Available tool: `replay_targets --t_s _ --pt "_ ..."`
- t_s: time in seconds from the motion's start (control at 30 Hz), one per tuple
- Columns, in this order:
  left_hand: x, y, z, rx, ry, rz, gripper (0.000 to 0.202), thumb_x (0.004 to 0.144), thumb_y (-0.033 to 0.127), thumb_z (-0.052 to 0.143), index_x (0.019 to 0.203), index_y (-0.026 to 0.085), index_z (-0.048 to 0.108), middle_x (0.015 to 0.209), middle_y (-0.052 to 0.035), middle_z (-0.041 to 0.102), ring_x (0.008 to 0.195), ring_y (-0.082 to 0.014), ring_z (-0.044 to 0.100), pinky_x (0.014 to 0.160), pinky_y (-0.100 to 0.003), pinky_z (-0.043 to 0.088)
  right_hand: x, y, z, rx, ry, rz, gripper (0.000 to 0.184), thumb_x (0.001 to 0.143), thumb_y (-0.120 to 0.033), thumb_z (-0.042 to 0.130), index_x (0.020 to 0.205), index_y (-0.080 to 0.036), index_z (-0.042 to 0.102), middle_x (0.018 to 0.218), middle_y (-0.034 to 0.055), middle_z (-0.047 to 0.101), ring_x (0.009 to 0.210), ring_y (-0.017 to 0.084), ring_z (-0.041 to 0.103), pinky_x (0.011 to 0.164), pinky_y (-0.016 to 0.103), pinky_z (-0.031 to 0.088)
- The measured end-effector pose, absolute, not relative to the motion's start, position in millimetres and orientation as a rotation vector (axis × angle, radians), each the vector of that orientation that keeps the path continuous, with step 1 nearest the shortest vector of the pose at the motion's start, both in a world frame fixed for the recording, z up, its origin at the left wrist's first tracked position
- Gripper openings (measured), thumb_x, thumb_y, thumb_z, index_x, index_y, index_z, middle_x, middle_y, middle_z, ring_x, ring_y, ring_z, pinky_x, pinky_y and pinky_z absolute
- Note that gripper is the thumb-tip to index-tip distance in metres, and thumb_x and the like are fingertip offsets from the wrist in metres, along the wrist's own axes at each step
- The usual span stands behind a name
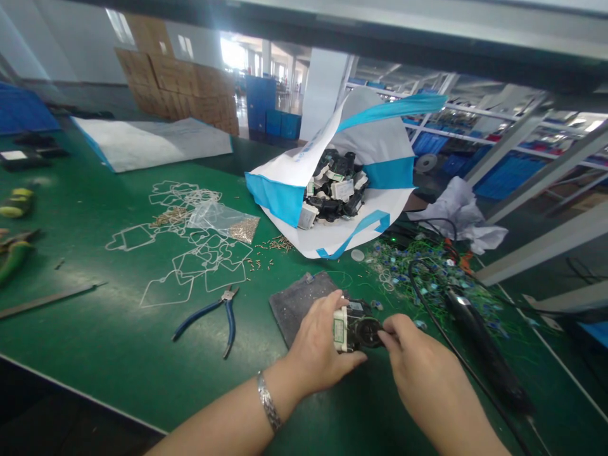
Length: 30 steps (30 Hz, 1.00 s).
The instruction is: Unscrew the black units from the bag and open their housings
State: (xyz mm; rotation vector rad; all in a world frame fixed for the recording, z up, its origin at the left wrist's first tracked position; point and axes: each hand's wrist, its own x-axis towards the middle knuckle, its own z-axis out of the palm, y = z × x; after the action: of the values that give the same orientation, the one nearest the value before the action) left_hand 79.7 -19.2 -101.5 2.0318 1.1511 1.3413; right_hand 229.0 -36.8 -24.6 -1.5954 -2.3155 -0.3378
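Observation:
My left hand (316, 351) grips a small black and white motor part (354, 326) just above the green table, thumb and fingers wrapped round its left side. My right hand (422, 370) pinches at the part's right end with fingertips pressed together; what they hold, if anything, is too small to see. A silver bracelet sits on my left wrist. Under the hands lies a grey pad (297, 301). A white and blue bag (332, 190) behind holds several similar parts.
Blue-handled pliers (218, 313) lie left of the pad. Thin white gaskets (190, 253) and a clear bag of small screws (228, 221) lie further left. A black corded tool (479, 342) and a pile of small green and blue scraps (427, 266) lie to the right.

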Motion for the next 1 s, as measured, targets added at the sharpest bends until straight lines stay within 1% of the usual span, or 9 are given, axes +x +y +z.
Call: replay_targets --t_s 0.1,0.2,0.3,0.4,0.57,0.73,0.77,0.9,1.0 --pt "79.7 -18.6 -101.1 2.071 1.121 1.335 0.087 0.057 0.021 0.072 0.127 0.018 0.021 0.114 -0.0118 0.051 0.108 -0.0265 0.047 0.092 -0.045 0.041 236.9 -37.3 -20.0 -1.595 -2.390 -0.266 0.016 0.080 -0.013 0.033 0.077 -0.017 0.048 0.059 0.0015 0.054 0.048 0.015 0.053 0.043 0.022 0.035" --pt "78.9 -18.6 -97.2 2.151 1.085 1.329 0.075 0.060 0.022 0.068 0.124 0.017 0.029 0.114 -0.0124 0.051 0.108 -0.0269 0.046 0.092 -0.046 0.040 239.7 -37.2 -16.3 -1.554 -2.434 -0.424 0.024 0.076 -0.006 0.032 0.083 -0.014 0.054 0.069 0.0050 0.057 0.058 0.016 0.056 0.053 0.025 0.040" --pt "78.9 -18.5 -91.6 2.213 1.068 1.306 0.057 0.064 0.019 0.061 0.117 0.018 0.040 0.110 -0.0103 0.053 0.104 -0.0250 0.047 0.090 -0.044 0.041 236.0 -36.6 -14.2 -1.551 -2.453 -0.584 0.026 0.069 -0.001 0.034 0.075 -0.013 0.056 0.064 0.0054 0.052 0.058 0.019 0.053 0.054 0.028 0.038" --pt "80.1 -17.6 -87.6 2.217 1.084 1.294 0.049 0.064 0.016 0.056 0.112 0.019 0.046 0.106 -0.0089 0.054 0.100 -0.0236 0.048 0.087 -0.040 0.043 231.7 -35.7 -12.6 -1.539 -2.486 -0.602 0.025 0.063 0.002 0.036 0.067 -0.014 0.054 0.061 0.0051 0.048 0.058 0.020 0.050 0.054 0.029 0.037" --pt "80.2 -17.5 -87.1 2.216 1.113 1.274 0.049 0.061 0.014 0.055 0.109 0.017 0.047 0.103 -0.0088 0.053 0.099 -0.0233 0.047 0.085 -0.039 0.044 236.4 -33.8 -8.4 -1.544 -2.530 -0.458 0.027 0.061 0.003 0.034 0.065 -0.015 0.053 0.063 0.0050 0.049 0.060 0.020 0.049 0.056 0.029 0.035" --pt "78.1 -18.9 -87.5 2.242 1.080 1.240 0.049 0.062 0.015 0.054 0.110 0.018 0.047 0.103 -0.0090 0.053 0.098 -0.0239 0.047 0.086 -0.040 0.043 250.7 -26.3 4.7 -1.640 -2.677 0.247 0.026 0.074 0.000 0.037 0.070 -0.018 0.056 0.068 0.0007 0.053 0.062 0.013 0.051 0.054 0.023 0.035" --pt "78.1 -18.9 -87.6 2.238 1.078 1.239 0.048 0.062 0.015 0.054 0.110 0.018 0.047 0.103 -0.0089 0.053 0.099 -0.0239 0.047 0.086 -0.040 0.042 252.7 -24.7 7.6 -1.633 -2.664 0.292 0.024 0.077 -0.003 0.039 0.072 -0.019 0.057 0.070 0.0004 0.053 0.063 0.013 0.052 0.055 0.022 0.036" --pt "80.3 -17.9 -90.9 2.234 1.048 1.266 0.050 0.063 0.016 0.055 0.112 0.018 0.044 0.105 -0.0090 0.053 0.101 -0.0238 0.046 0.090 -0.042 0.039 247.6 -23.0 12.0 -1.508 -2.527 0.037 0.012 0.080 -0.015 0.051 0.089 -0.019 0.058 0.083 0.0026 0.052 0.077 0.016 0.050 0.067 0.027 0.040" --pt "82.2 -16.8 -96.1 2.228 1.039 1.294 0.056 0.062 0.017 0.056 0.115 0.017 0.039 0.105 -0.0100 0.054 0.101 -0.0250 0.047 0.089 -0.044 0.040 231.5 -25.0 5.2 -1.432 -2.596 0.058 0.015 0.071 -0.012 0.062 0.084 -0.019 0.058 0.086 0.0026 0.049 0.081 0.017 0.047 0.068 0.028 0.039"
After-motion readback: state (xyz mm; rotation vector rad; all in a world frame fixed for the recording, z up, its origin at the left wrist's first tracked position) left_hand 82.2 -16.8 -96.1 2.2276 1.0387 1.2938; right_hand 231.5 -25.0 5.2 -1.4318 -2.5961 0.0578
